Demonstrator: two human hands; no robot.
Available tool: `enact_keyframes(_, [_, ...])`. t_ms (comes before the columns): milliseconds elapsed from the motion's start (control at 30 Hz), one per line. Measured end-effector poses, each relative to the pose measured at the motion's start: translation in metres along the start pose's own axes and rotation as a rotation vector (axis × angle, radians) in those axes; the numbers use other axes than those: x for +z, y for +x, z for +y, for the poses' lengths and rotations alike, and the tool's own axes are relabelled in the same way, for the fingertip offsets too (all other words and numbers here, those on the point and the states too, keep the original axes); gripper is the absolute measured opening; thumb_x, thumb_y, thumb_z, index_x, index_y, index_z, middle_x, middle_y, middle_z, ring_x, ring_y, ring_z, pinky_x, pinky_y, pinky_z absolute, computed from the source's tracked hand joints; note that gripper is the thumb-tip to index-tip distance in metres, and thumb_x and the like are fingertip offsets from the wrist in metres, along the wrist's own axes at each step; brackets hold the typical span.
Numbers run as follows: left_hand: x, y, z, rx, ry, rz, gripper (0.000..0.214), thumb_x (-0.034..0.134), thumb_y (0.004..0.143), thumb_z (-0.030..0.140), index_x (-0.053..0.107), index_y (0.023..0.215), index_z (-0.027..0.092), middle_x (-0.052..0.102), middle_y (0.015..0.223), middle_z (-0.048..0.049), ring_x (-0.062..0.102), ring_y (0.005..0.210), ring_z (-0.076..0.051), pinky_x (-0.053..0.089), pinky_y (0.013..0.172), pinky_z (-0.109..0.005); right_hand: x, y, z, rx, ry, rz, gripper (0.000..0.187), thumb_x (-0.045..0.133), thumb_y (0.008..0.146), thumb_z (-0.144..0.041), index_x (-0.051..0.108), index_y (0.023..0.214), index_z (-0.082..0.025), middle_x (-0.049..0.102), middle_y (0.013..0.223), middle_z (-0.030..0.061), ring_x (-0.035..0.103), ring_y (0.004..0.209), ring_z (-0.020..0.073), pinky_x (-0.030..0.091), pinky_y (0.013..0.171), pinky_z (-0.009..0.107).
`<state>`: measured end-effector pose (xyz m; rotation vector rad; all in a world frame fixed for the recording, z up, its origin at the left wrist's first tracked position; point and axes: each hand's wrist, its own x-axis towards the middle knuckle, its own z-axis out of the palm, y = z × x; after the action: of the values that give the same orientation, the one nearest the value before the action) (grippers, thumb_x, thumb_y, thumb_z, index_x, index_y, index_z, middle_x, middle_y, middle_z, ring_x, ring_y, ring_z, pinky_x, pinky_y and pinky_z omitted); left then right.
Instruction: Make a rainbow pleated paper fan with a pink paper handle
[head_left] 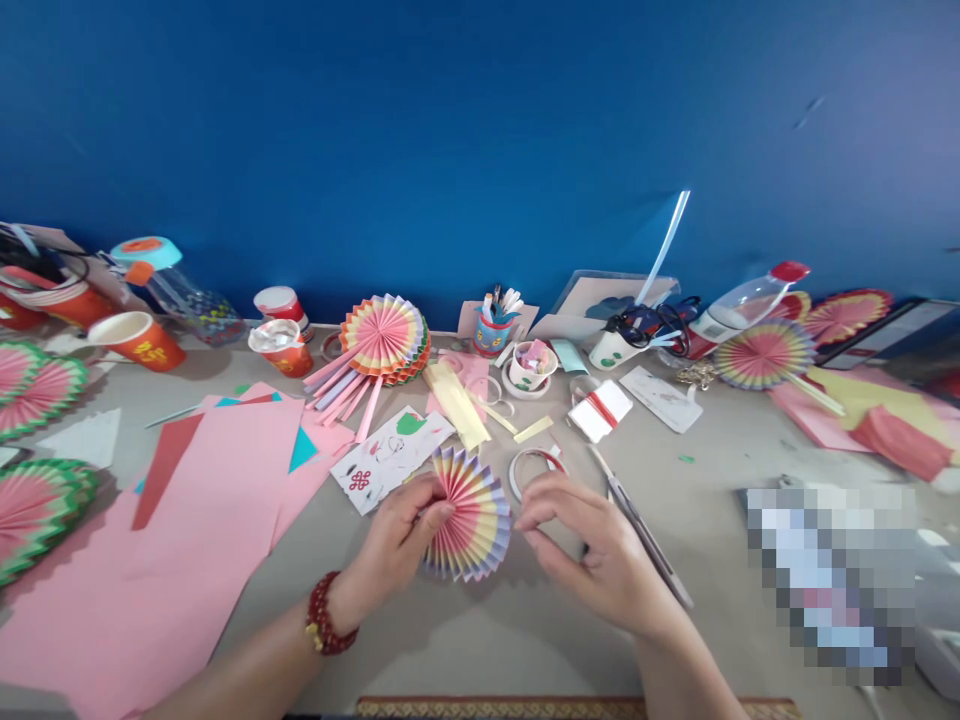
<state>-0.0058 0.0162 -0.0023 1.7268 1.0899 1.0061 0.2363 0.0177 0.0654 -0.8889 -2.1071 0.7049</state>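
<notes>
A round, pleated paper fan point(476, 520) in pink, yellow and lilac stands over the middle of the table. My left hand point(401, 535), with a red bead bracelet on its wrist, pinches the fan's left edge between thumb and fingers. Just off the fan's right edge is my right hand point(589, 545), its fingers bent and the thumb slightly apart from them, with nothing visible between. Behind the right fingers lies a roll of tape point(525, 460). A long grey cutter or scissors-like tool point(649, 535) lies beside that hand, partly hidden by it.
Pink paper sheets point(202, 520) cover the left side. Finished pleated fans point(382, 340) with paper strips lie behind, near a white patterned card point(390, 455). Paper cups point(139, 340), a pen holder point(493, 330) and a clear bottle point(750, 305) stand along the blue wall point(465, 150).
</notes>
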Motion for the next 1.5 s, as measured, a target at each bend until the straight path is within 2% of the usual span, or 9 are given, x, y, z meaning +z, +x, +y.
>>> enact_keyframes(100, [-0.001,0.0,0.0,-0.006,-0.01,-0.009,0.036,0.042,0.103,0.044,0.061,0.088,0.017,0.062,0.082,-0.0038,0.057,0.075,-0.017,0.041,0.068,-0.027,0.0,-0.001,0.003,-0.023,-0.028,0.067,0.017,0.057,0.087,-0.008,0.06,0.095,-0.022,0.064,0.091,0.0051,0.063,0.087,0.0186,0.052,0.077,0.03])
enact_keyframes(267, [0.0,0.0,0.001,-0.015,-0.038,-0.027,0.036,0.043,0.103,0.043,0.061,0.088,0.016,0.062,0.083,-0.0044,0.057,0.076,-0.017,0.041,0.069,-0.027,0.001,-0.003,0.006,-0.043,-0.118,-0.015,0.031,0.059,0.088,-0.008,0.064,0.114,-0.022,0.065,0.107,0.0086,0.064,0.101,0.0206,0.053,0.085,0.032])
enact_keyframes(433, [0.002,0.001,0.001,-0.002,-0.041,-0.073,0.033,0.043,0.103,0.04,0.062,0.09,0.017,0.064,0.086,-0.0046,0.058,0.08,-0.018,0.041,0.071,-0.027,0.004,-0.004,0.011,-0.114,-0.167,-0.004,0.024,0.059,0.092,-0.011,0.065,0.112,-0.022,0.065,0.102,0.0078,0.065,0.093,0.0189,0.054,0.079,0.029])
enact_keyframes(667, [0.001,0.001,0.0,0.017,-0.042,-0.117,0.032,0.044,0.103,0.038,0.06,0.085,0.017,0.064,0.087,-0.0047,0.058,0.082,-0.018,0.041,0.072,-0.027,0.005,-0.003,0.014,-0.181,-0.234,-0.06,0.022,0.053,0.095,-0.011,0.067,0.109,-0.021,0.066,0.098,0.0083,0.063,0.088,0.0192,0.052,0.072,0.03])
enact_keyframes(867, [0.003,-0.001,-0.001,0.014,-0.067,-0.106,0.03,0.044,0.103,0.039,0.061,0.089,0.018,0.062,0.084,-0.0026,0.056,0.077,-0.016,0.041,0.07,-0.025,0.003,-0.001,0.015,-0.238,-0.137,-0.025,0.017,0.055,0.094,-0.01,0.067,0.102,-0.02,0.066,0.097,0.0076,0.06,0.089,0.0196,0.051,0.081,0.035])
enact_keyframes(1033, [0.004,-0.001,0.0,0.003,-0.063,-0.104,0.032,0.045,0.103,0.04,0.059,0.085,0.018,0.058,0.08,-0.0012,0.053,0.073,-0.015,0.04,0.067,-0.024,0.001,-0.001,0.013,-0.213,-0.119,-0.025,0.016,0.057,0.094,-0.01,0.069,0.1,-0.019,0.064,0.092,0.0066,0.058,0.088,0.0196,0.049,0.078,0.034])
enact_keyframes(1267, [0.002,0.001,-0.001,0.029,-0.084,-0.168,0.035,0.043,0.103,0.043,0.062,0.089,0.017,0.063,0.088,-0.0043,0.057,0.083,-0.018,0.043,0.075,-0.027,-0.001,0.003,0.011,-0.147,-0.046,0.0,0.022,0.059,0.092,-0.007,0.071,0.104,-0.021,0.061,0.09,0.0046,0.059,0.086,0.0177,0.049,0.076,0.031])
enact_keyframes(1367, [0.002,0.001,0.002,0.028,-0.12,-0.212,0.034,0.05,0.099,0.047,0.064,0.091,0.017,0.063,0.09,-0.005,0.057,0.085,-0.019,0.044,0.077,-0.028,0.0,0.003,0.012,-0.136,-0.014,0.012,0.028,0.058,0.091,-0.006,0.072,0.108,-0.023,0.061,0.09,0.0042,0.06,0.086,0.017,0.049,0.075,0.03])
enact_keyframes(1500, [0.001,0.002,0.01,-0.009,-0.184,-0.3,0.032,0.05,0.1,0.042,0.063,0.088,0.016,0.06,0.085,-0.0033,0.054,0.079,-0.016,0.042,0.072,-0.026,0.004,0.001,0.017,-0.098,0.034,0.025,0.031,0.057,0.092,-0.006,0.071,0.113,-0.025,0.062,0.094,0.0046,0.062,0.087,0.017,0.051,0.074,0.029])
